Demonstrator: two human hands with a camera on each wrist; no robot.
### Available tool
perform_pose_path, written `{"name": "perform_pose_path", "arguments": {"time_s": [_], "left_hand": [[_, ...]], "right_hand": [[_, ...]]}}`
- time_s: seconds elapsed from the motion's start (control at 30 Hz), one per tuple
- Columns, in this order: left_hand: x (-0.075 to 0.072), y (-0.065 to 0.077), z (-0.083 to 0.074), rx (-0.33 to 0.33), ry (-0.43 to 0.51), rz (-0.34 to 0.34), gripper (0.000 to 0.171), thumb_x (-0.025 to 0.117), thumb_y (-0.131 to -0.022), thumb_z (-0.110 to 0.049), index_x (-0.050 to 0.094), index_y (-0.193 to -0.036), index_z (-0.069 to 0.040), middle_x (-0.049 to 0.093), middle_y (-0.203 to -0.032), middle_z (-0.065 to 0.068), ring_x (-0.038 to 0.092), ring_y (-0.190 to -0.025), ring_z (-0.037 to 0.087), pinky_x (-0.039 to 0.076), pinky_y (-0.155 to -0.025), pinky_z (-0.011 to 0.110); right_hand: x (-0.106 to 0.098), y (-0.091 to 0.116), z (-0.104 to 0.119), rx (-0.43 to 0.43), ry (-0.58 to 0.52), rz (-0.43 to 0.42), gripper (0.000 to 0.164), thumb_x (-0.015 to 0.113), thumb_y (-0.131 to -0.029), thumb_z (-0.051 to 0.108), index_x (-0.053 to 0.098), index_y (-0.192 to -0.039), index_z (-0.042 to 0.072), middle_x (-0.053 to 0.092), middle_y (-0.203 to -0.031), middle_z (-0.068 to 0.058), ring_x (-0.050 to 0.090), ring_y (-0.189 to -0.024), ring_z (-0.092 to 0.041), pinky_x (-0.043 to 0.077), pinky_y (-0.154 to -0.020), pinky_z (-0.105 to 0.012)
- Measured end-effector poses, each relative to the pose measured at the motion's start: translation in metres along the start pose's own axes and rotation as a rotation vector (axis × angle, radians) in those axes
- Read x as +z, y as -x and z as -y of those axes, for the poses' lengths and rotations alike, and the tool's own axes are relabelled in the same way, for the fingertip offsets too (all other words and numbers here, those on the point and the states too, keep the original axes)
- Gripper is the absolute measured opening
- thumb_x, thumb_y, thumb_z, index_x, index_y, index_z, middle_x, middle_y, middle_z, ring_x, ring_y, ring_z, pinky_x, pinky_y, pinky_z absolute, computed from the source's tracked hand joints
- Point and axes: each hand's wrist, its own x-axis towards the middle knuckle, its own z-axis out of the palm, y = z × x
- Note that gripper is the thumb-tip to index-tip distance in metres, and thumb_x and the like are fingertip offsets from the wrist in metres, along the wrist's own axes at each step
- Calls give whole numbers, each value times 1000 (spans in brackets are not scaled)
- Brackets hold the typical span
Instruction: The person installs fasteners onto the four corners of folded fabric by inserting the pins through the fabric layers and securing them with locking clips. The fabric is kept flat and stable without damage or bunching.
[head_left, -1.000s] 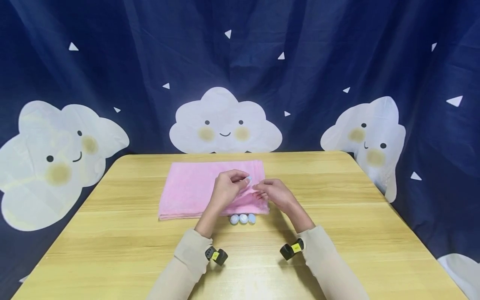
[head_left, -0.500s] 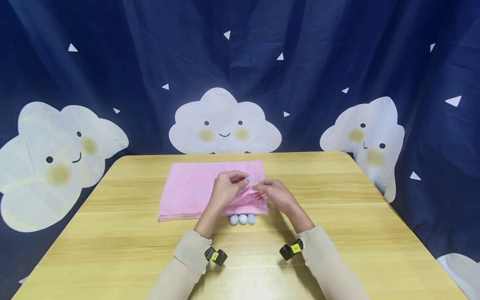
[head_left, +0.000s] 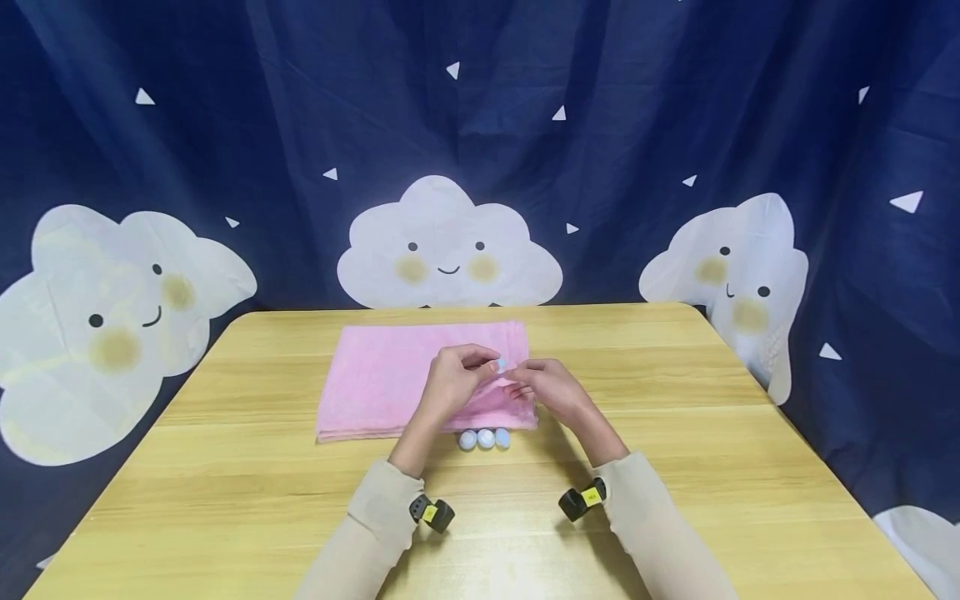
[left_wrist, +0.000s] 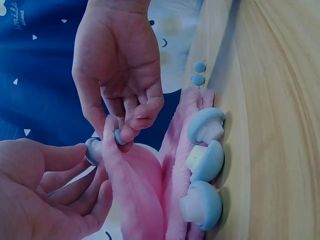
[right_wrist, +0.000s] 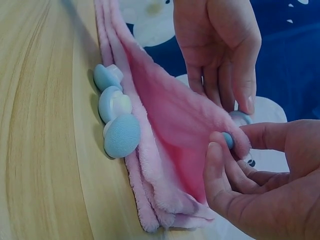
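A folded pink plush blanket lies on the table. Its near right edge is lifted between the hands. My left hand pinches a pale blue, white-stemmed mushroom-shaped clip against one face of that edge. On the other face, my right hand pinches the blanket edge with a small blue disc under its fingertips. Whether disc and clip are joined through the cloth is hidden. Three more mushroom-shaped clips sit in a row along the blanket's near edge.
Two small blue discs show beyond the blanket's end in the left wrist view. The wooden table extends around the blanket. Behind it hangs a dark blue curtain with clouds.
My left hand has shifted very slightly down and right, and more of the blue clip shows at its fingertips. The right hand and the row of clips hold their places.
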Motion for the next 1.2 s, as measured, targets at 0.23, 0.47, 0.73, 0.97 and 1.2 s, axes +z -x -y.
{"name": "perform_pose_path", "arguments": {"time_s": [0.23, 0.47, 0.73, 0.97, 1.2], "left_hand": [[0, 0, 1, -17, -14, 5, 13, 73, -86, -7, 75, -98, -10, 73, -91, 0, 66, -85, 11, 54, -82, 37], [-1, -1, 2, -12, 14, 8, 13, 75, -83, -8, 74, -96, -4, 73, -85, 1, 67, -81, 12, 53, -82, 41], [-2, 1, 1, 1, -28, 15, 15, 76, -83, -9, 75, -97, -6, 73, -88, -1, 66, -82, 12, 54, -81, 38], [-1, 2, -1, 3, -24, 19, 13, 78, -80, -7, 76, -92, -8, 73, -86, 0, 67, -80, 11, 54, -80, 38], [-2, 3, -3, 1, -20, 33, 13, 79, -79, -9, 75, -91, -7, 73, -84, 1, 67, -79, 10, 55, -78, 38]], "right_hand": [[0, 0, 0, 3, -24, 19, 18, 58, -96, 10, 61, -98, -8, 66, -93, -21, 63, -91, -35, 53, -78, -39], [0, 1, 1, -14, -47, 55, 25, 51, -99, 9, 58, -106, -14, 65, -98, -27, 62, -92, -38, 53, -84, -45], [0, 0, 0, 6, -41, 79, 48, 41, -106, 31, 57, -112, -14, 65, -100, -28, 61, -93, -41, 52, -85, -43], [3, 10, 14, 52, -9, 78, 60, 42, -104, 46, 58, -116, -11, 64, -102, -29, 59, -96, -43, 49, -90, -48], [5, 18, 26, 53, 1, 82, 45, 47, -104, 29, 58, -119, -12, 60, -110, -33, 55, -103, -47, 44, -94, -55]]}}
